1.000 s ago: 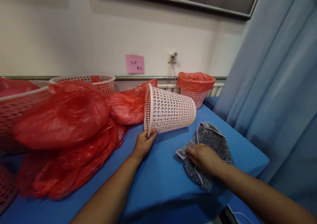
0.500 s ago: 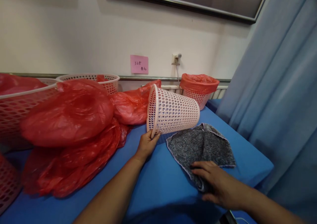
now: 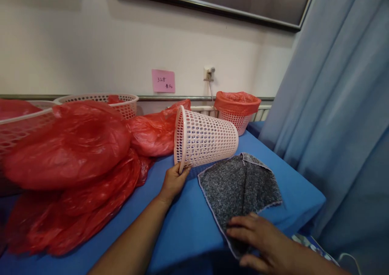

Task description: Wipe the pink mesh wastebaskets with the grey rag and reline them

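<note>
A pale pink perforated plastic wastebasket (image 3: 209, 139) lies on its side on the blue-covered surface, its mouth facing left. My left hand (image 3: 173, 181) grips the lower edge of its rim, thumb and fingers closed round it. A dark grey cloth (image 3: 240, 185) with a pale stitched edge is spread just in front of the basket. Over the cloth's near corner rests my right hand (image 3: 258, 238), fingers stretched out and thumb apart. The hand covers part of that corner.
Crumpled red plastic bags (image 3: 75, 145) pile up at the left, with more baskets (image 3: 130, 108) behind them. A red-lined wastebasket (image 3: 237, 121) stands near the wall. A blue curtain (image 3: 328, 104) hangs at the right, beside the edge of the blue-covered surface (image 3: 291, 185).
The cloth's near corner, bunched up before, now lies flatter and reaches further toward me, under my right hand. My left hand keeps its grip on the rim. The view has turned slightly right.
</note>
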`<action>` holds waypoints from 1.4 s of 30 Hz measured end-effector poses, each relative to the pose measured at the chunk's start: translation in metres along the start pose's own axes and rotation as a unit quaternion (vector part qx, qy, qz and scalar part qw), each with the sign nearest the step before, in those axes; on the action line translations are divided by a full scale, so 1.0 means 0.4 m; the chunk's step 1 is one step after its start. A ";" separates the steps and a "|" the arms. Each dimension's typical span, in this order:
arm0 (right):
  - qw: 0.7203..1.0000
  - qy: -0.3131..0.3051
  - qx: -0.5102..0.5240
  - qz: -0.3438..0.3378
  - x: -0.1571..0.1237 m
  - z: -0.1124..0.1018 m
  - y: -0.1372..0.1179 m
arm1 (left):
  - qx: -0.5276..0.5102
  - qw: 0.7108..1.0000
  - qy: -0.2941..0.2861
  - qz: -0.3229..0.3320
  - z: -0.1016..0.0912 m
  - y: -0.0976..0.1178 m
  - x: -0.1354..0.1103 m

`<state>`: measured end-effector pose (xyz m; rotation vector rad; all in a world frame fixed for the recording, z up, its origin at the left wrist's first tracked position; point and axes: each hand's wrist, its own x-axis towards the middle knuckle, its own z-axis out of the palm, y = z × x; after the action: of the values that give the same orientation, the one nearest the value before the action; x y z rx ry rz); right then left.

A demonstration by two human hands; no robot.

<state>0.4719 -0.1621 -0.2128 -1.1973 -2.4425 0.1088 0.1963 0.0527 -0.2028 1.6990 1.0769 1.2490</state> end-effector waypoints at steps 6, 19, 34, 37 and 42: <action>0.837 0.286 -0.010 0.466 -0.054 -0.055 0.335 | -0.002 1.000 0.001 -0.003 0.000 -0.003 0.003; 0.751 0.261 0.127 0.593 -0.137 -0.128 0.550 | -0.009 1.000 -0.006 0.004 0.004 -0.004 0.000; 0.955 -0.007 0.206 0.212 0.049 -0.130 0.108 | 0.007 1.000 -0.017 -0.005 0.006 -0.009 -0.003; 0.950 -0.033 0.228 0.212 0.037 -0.096 0.112 | 0.007 1.000 -0.019 -0.008 0.006 -0.011 -0.004; 0.903 0.076 0.091 0.412 0.031 -0.053 0.288 | 0.003 1.000 -0.020 -0.009 0.007 -0.012 -0.004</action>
<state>0.5588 -0.0826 -0.2179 -1.9720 -1.6000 0.4511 0.1978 0.0527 -0.2085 1.7083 1.0703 1.1972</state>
